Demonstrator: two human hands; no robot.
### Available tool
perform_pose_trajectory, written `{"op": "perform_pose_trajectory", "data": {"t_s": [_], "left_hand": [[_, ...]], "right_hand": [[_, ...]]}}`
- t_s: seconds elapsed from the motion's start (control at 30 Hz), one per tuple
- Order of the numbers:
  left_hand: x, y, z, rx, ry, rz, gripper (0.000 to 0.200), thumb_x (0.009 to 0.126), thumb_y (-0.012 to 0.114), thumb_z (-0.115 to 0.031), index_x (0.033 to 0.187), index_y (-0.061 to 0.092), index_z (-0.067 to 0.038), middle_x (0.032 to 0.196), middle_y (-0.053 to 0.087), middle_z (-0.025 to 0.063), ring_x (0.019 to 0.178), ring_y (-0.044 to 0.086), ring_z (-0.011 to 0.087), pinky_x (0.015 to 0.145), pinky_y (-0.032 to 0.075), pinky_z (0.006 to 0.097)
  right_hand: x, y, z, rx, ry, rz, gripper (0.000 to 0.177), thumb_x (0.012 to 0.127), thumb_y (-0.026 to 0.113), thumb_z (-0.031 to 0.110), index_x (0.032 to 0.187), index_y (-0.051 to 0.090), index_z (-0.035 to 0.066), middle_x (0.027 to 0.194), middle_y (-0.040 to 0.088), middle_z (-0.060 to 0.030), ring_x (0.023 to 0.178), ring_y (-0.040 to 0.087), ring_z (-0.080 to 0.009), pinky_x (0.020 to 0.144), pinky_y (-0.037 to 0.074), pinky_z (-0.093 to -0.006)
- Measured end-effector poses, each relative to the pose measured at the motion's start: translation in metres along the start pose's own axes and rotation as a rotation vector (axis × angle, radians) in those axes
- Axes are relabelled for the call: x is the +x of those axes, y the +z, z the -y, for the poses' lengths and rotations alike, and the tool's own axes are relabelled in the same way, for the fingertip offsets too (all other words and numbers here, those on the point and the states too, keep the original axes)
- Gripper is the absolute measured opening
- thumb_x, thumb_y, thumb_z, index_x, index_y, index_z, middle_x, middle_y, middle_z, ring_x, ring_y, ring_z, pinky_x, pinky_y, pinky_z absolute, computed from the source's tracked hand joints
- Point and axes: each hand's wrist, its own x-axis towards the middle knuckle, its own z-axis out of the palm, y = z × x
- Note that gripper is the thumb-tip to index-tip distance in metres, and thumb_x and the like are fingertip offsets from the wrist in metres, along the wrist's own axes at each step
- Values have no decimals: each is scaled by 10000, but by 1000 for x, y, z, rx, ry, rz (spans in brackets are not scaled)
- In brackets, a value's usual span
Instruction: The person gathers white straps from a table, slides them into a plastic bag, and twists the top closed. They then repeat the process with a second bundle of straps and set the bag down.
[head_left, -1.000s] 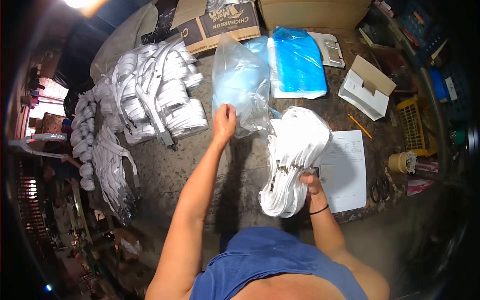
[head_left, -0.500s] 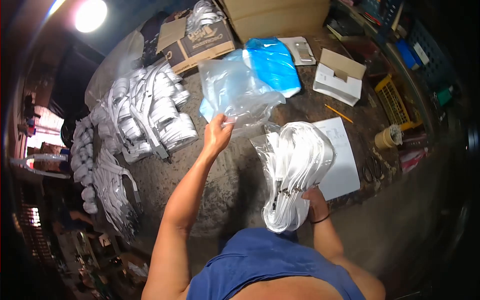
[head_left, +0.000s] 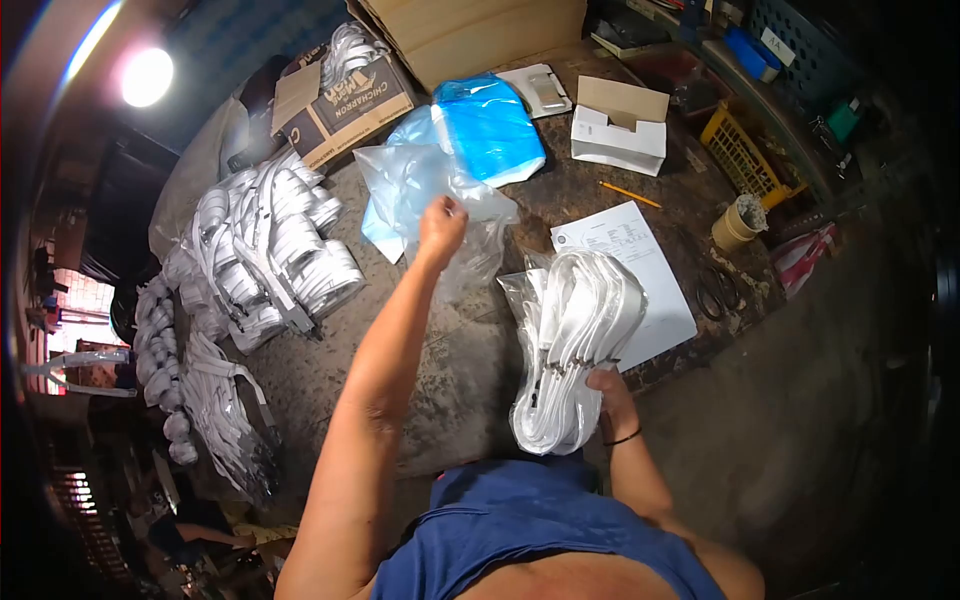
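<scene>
My left hand reaches over the table with its fingers curled closed on a crumpled clear plastic bag. My right hand grips the lower right side of a clear bag packed with white looped strips that look like zippers, with small dark pieces in a row across them. This bag is upright near my body, in front of a printed sheet of paper. Right-hand fingers behind the bag are hidden. A blue plastic bag lies just beyond the clear one.
Piled white bundles cover the table's left side. At the back stand a brown carton and an open white box. A pencil, scissors, a cup-like container and a yellow crate are on the right.
My left hand has moved forward and right over the clear plastic bag, whose folds have shifted. My right hand still holds the packed bag. The view has turned slightly.
</scene>
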Motion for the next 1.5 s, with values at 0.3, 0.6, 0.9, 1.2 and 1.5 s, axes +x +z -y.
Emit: {"op": "perform_pose_trajectory", "data": {"t_s": [0.3,0.6,0.9,1.2,1.5], "left_hand": [[-51,-119,-100,-170,322,-446,253,843,661,-281,860,614,-33,640,581,122,574,553,218,570,454,357],[-94,-98,-51,258,390,-291,253,768,654,-99,1006,579,-52,871,597,125,780,598,300,679,477,387],[-100,-109,-72,-3,115,-34,245,897,609,-226,937,608,16,708,581,53,666,492,100,620,423,270],[-115,-96,-108,23,208,-18,295,895,587,-296,1045,658,-52,795,664,173,741,646,247,672,495,342],[-202,-89,-114,247,395,157,261,864,618,-276,1047,581,-93,734,649,178,709,650,356,626,507,429]], "right_hand": [[20,49,16,-68,-3,1,754,673,682,244,1307,385,-34,1163,579,-158,1003,620,-270,866,525,-391],[6,27,14,-18,17,23,677,673,621,96,1294,388,-42,1147,564,-163,1020,600,-276,888,506,-392],[27,68,29,-40,-67,175,680,653,651,79,1278,423,-59,1153,567,-181,1010,609,-284,865,519,-411],[63,55,-17,-115,133,270,680,713,662,51,1326,372,-5,1130,583,-129,1011,608,-234,855,513,-361],[90,58,-27,-173,137,323,635,704,686,126,1275,437,3,1125,581,-104,1047,574,-204,902,476,-347]]}}
